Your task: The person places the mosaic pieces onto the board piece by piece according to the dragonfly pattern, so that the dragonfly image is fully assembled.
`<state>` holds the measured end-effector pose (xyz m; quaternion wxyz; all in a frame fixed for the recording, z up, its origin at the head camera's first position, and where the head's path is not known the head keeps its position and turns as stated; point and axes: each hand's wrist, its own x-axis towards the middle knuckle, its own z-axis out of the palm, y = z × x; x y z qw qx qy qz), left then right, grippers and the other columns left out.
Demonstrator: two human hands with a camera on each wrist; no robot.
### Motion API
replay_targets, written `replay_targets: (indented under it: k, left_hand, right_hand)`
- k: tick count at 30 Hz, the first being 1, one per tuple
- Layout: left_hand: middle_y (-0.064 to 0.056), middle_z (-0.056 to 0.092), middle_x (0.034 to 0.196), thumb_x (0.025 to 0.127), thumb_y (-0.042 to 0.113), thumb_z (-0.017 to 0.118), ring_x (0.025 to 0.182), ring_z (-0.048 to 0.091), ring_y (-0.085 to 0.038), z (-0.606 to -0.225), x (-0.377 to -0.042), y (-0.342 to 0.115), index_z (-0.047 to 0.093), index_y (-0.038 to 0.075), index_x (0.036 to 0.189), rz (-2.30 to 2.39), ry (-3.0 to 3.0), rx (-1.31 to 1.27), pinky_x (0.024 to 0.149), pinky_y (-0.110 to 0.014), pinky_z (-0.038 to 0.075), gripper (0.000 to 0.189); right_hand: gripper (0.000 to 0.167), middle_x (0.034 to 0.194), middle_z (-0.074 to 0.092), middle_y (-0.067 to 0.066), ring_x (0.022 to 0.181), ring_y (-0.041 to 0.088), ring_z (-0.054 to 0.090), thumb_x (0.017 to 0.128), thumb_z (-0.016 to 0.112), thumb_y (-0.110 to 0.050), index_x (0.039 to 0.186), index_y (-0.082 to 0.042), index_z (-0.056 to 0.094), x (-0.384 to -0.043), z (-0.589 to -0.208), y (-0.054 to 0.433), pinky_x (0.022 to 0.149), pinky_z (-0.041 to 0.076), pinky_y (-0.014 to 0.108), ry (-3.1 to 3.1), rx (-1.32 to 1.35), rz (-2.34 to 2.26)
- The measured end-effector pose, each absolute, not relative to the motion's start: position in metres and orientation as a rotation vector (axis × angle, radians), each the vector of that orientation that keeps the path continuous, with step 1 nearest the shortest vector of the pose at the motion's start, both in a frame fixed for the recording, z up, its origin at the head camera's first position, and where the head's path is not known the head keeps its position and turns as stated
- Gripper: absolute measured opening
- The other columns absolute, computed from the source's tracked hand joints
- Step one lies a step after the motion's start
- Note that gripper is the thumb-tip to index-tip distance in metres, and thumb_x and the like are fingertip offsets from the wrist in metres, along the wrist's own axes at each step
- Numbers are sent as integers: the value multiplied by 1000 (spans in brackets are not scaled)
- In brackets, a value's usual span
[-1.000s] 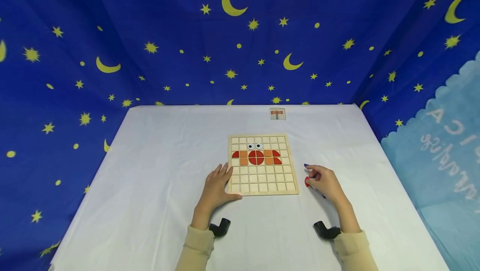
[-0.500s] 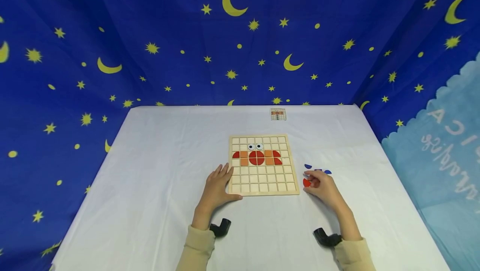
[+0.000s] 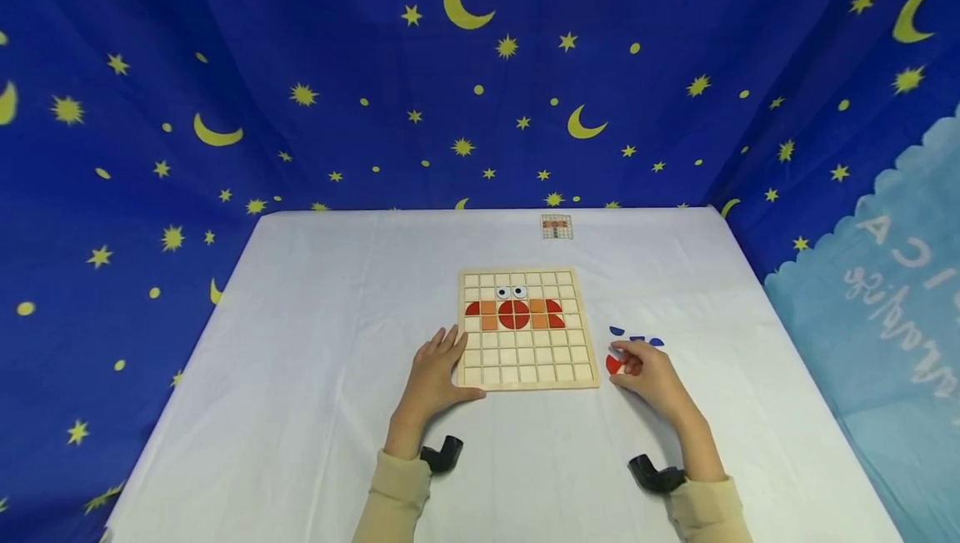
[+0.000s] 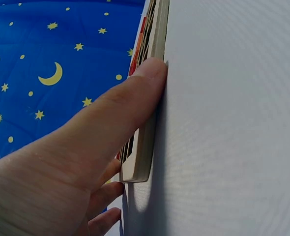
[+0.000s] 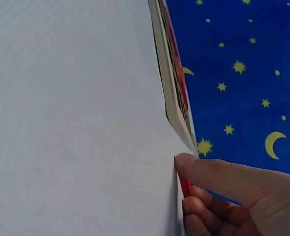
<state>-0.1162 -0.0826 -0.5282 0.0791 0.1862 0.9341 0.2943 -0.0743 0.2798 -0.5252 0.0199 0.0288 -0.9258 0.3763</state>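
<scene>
A wooden grid board [image 3: 528, 375] lies in the middle of the white table, with red and orange tiles [image 3: 538, 314] and two googly eyes [image 3: 518, 292] on it. My left hand [image 3: 435, 372] rests at its near left corner, fingers along the left side and thumb [image 4: 150, 73] against the front edge. To the right of the board, my right hand [image 3: 651, 376] pinches a red rounded tile [image 3: 613, 364] close to the tabletop. In the right wrist view only a thin red strip of the tile [image 5: 185, 184] shows beneath the thumb [image 5: 189, 161].
Several blue tiles [image 3: 617, 331] lie just beyond my right hand, some partly covered by it. A small picture card [image 3: 557, 227] with a grid pattern lies near the table's far edge. A dark blue curtain [image 3: 390, 67] with stars and moons stands behind the table [image 3: 322, 343].
My right hand has shifted slightly left and toward me, away from the blue tiles, uncovering more of them. More of the red tile now shows. The left hand and board stay put.
</scene>
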Motion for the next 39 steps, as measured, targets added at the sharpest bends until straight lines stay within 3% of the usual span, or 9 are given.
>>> replay_targets:
  k: [7, 13, 19, 30, 39]
  left_hand:
    - [-16, 32, 154, 65, 47, 83, 145, 24, -37, -527, -118, -83, 40, 4, 144, 878, 2805, 554, 114, -56, 23, 100]
    - [-16, 31, 155, 65, 47, 83, 145, 23, -36, -527, -118, -83, 39, 4, 145, 873, 2802, 551, 115, -55, 23, 100]
    - [-16, 31, 155, 65, 47, 83, 145, 23, -37, -525, -118, -83, 39, 4, 145, 872, 2797, 549, 115, -55, 22, 100]
    - [-15, 30, 155, 65, 46, 83, 146, 22, -36, -525, -117, -83, 38, 4, 145, 861, 2789, 548, 116, -54, 21, 100]
    - [-16, 31, 155, 66, 46, 82, 145, 22, -36, -527, -117, -83, 38, 5, 145, 869, 2789, 550, 116, -54, 21, 100]
  right_hand:
    - [45, 80, 61, 6, 63, 0, 46, 70, 81, -3, 111, 5, 65, -75, -526, 280, 57, 44, 20, -2855, 143, 1135]
    - [44, 90, 65, 9, 69, 6, 50, 68, 81, 0, 110, 2, 67, -74, -531, 281, 60, 45, 19, -2774, 178, 1148]
    - [38, 94, 69, 11, 72, 1, 52, 70, 79, 3, 106, 1, 69, -75, -535, 283, 62, 48, 18, -2761, 167, 1229]
    - [43, 92, 71, 14, 71, -1, 55, 69, 81, -1, 110, 2, 68, -78, -532, 284, 64, 49, 15, -2735, 114, 1243]
    - [43, 94, 71, 10, 79, 17, 61, 74, 80, -6, 114, -1, 67, -100, -515, 268, 70, 52, 26, -2770, 187, 1206]
